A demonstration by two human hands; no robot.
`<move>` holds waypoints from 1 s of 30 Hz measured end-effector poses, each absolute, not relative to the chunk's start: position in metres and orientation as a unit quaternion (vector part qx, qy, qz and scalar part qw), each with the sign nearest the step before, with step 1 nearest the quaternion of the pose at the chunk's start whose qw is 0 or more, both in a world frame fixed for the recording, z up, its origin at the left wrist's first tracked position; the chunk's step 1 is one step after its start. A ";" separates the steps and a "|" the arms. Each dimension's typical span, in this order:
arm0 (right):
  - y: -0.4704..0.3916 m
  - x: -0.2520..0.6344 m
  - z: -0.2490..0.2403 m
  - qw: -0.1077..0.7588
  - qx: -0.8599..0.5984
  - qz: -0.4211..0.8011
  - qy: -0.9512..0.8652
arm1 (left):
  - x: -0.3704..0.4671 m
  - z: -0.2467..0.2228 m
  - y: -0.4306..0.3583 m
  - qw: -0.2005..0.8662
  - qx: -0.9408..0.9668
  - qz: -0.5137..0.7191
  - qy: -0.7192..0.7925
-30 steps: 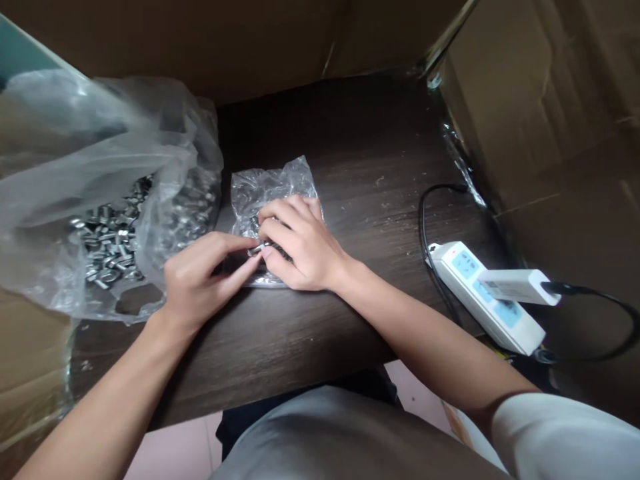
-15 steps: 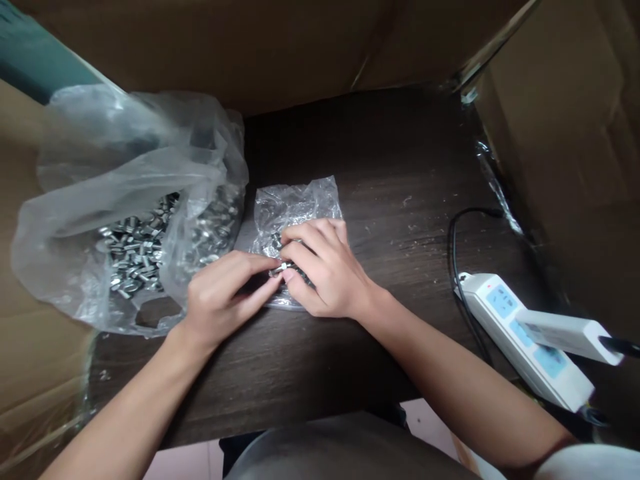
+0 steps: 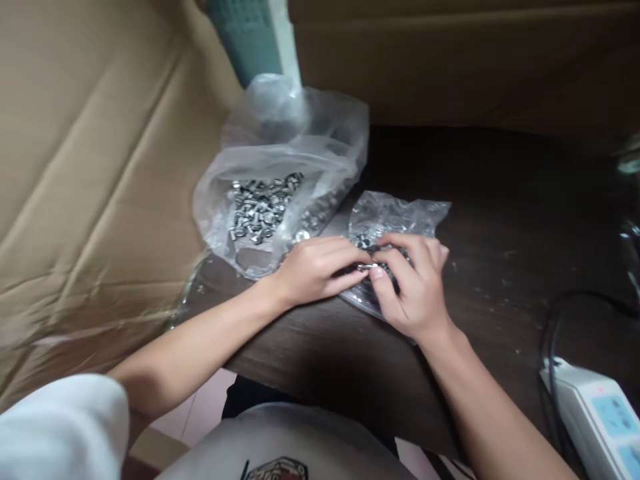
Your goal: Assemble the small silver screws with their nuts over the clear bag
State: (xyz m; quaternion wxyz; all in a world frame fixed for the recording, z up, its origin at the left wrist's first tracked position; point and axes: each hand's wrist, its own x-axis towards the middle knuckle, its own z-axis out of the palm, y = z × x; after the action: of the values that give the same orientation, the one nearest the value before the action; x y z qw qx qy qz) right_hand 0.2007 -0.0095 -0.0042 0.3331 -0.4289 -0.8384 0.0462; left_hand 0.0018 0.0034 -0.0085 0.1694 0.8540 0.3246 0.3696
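Observation:
A small metal bolt (image 3: 368, 267) is pinched between the fingertips of both hands, over a small clear plastic bag (image 3: 385, 212). My left hand (image 3: 320, 270) grips its left end with thumb and fingers. My right hand (image 3: 413, 280) holds the other end between thumb and index finger; whether a nut is on it is too small to tell. Dark small metal parts show in the small bag, partly hidden under my right hand. To the left, a large open plastic bag (image 3: 340, 152) holds a pile of silvery bolts (image 3: 263, 210).
Cardboard walls (image 3: 125, 133) stand at the left and back of the dark table (image 3: 480, 293). A green object (image 3: 245, 37) is behind the large bag. At the lower right lies a white power strip (image 3: 583, 393) with a black cable (image 3: 550, 327).
The view has swung to the left, so everything appears further right. Both hands still pinch the bolt over the small bag, with the fingers slightly shifted.

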 end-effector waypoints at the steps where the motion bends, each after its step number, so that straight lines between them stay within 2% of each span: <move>1: -0.009 0.200 -0.005 0.330 -0.426 0.039 -0.841 | 0.001 -0.009 0.003 0.169 0.853 0.369 0.326; 15: -0.013 0.199 -0.005 0.327 -0.425 0.014 -0.844 | 0.001 -0.014 0.004 0.213 0.851 0.356 0.320; 30: -0.014 0.196 -0.005 0.326 -0.450 0.049 -0.830 | 0.004 -0.012 0.003 0.192 0.835 0.405 0.320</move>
State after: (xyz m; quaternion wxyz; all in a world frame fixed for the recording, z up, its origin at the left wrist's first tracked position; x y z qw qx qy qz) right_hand 0.1964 -0.0141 -0.0050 0.3256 -0.4497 -0.8303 0.0488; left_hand 0.0038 0.0032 -0.0120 0.1921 0.8345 0.3198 0.4055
